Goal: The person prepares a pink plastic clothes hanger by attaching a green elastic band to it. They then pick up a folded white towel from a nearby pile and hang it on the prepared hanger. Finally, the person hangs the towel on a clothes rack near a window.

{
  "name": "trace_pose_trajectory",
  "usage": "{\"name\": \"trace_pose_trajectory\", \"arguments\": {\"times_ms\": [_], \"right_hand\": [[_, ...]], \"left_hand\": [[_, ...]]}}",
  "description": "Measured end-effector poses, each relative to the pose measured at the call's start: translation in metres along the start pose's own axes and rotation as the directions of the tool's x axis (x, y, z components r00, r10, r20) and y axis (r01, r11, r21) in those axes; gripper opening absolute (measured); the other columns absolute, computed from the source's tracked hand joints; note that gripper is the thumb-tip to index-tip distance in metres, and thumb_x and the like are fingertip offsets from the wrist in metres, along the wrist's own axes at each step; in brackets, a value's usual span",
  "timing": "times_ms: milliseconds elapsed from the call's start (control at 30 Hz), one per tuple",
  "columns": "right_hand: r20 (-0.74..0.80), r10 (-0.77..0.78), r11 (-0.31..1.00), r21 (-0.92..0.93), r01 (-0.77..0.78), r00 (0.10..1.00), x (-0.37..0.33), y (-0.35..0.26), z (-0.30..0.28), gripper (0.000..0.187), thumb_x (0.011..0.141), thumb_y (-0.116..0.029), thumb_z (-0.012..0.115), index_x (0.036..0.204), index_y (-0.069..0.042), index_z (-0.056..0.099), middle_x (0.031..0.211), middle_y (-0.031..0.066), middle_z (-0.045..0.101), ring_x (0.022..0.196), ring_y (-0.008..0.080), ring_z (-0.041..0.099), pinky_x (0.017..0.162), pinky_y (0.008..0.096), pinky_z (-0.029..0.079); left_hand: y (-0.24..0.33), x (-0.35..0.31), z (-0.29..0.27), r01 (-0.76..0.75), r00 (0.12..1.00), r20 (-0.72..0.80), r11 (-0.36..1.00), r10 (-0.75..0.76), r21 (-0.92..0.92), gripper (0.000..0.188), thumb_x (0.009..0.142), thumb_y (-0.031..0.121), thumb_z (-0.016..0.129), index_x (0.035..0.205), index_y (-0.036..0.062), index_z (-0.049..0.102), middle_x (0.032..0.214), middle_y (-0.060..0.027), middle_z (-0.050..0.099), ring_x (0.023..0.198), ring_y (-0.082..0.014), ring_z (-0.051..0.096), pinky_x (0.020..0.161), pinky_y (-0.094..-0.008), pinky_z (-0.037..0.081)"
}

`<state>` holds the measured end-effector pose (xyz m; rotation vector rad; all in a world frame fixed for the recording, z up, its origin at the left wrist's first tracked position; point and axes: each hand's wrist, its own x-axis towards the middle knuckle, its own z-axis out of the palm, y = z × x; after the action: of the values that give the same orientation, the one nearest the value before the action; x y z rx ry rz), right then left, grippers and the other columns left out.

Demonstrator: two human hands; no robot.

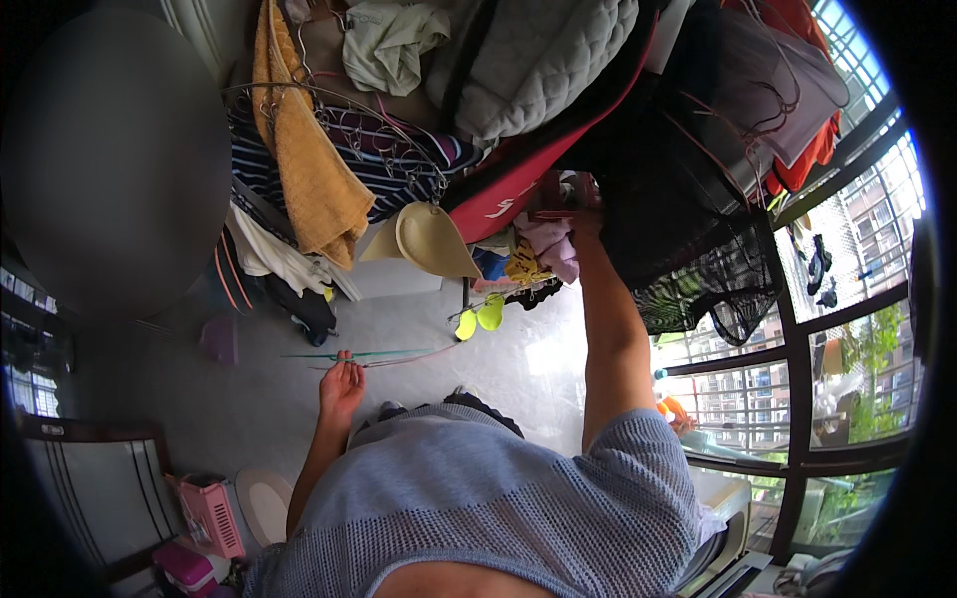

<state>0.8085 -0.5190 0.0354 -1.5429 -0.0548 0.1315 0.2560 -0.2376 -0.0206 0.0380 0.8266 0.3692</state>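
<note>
My left hand is low in front of me, its fingers closed around thin clothes hangers, one teal and one pale pink. My right arm stretches up and forward into the hanging laundry. There my right hand is beside a lilac cloth and the edge of a red and black bag. Shadow and laundry hide most of its fingers, so its grip is unclear. Right of it hangs a black mesh garment.
An orange towel, a beige bra cup and lime-yellow cups hang ahead. Grey quilted fabric is above. Barred windows line the right. A pink basket stands low at left. Grey floor lies below.
</note>
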Motion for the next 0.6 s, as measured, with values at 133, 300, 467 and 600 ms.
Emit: {"name": "trace_pose_trajectory", "arguments": {"times_ms": [133,300,467,600], "right_hand": [[0.008,-0.081,0.883,-0.463,0.075,0.997,0.028,0.03,-0.04,0.037,0.081,-0.03,0.063,0.111,-0.008,0.057,0.097,0.0097,0.064,0.086,0.0253,0.062,0.069,0.0395,0.05],[0.3,-0.085,0.061,-0.95,0.306,0.95,0.039,0.065,-0.023,0.032,0.08,-0.023,0.062,0.109,-0.01,0.057,0.093,0.0083,0.062,0.081,0.0216,0.059,0.065,0.0365,0.048],[0.269,-0.095,0.104,-0.955,0.278,0.959,0.058,0.077,-0.027,0.031,0.082,-0.022,0.057,0.111,-0.01,0.056,0.094,0.0072,0.06,0.083,0.0187,0.056,0.067,0.034,0.047],[0.28,-0.16,0.203,-0.929,0.309,0.947,0.057,0.073,-0.028,0.03,0.084,-0.021,0.053,0.112,-0.01,0.055,0.094,0.0063,0.059,0.085,0.0164,0.054,0.068,0.032,0.046]], "left_hand": [[-0.024,-0.014,0.009,-0.026,0.999,-0.033,0.998,0.024,-0.065,0.022,0.09,0.009,0.054,0.112,0.0129,0.059,0.11,0.0025,0.061,0.092,-0.0126,0.057,0.086,-0.0314,0.048],[-0.045,-0.019,-0.001,-0.057,0.998,-0.024,0.994,0.055,-0.089,0.022,0.09,0.009,0.053,0.111,0.0126,0.058,0.112,0.0019,0.06,0.092,-0.0123,0.056,0.087,-0.0312,0.047],[-0.061,-0.012,0.014,-0.042,0.999,0.021,0.992,0.045,-0.12,0.021,0.089,0.009,0.054,0.11,0.0122,0.058,0.11,0.0013,0.06,0.09,-0.0117,0.056,0.086,-0.0306,0.047],[-0.055,-0.029,0.025,-0.086,0.996,0.009,0.988,0.087,-0.125,0.018,0.089,0.009,0.055,0.107,0.0119,0.059,0.103,0.0014,0.062,0.088,-0.0117,0.056,0.086,-0.0302,0.047]]}}
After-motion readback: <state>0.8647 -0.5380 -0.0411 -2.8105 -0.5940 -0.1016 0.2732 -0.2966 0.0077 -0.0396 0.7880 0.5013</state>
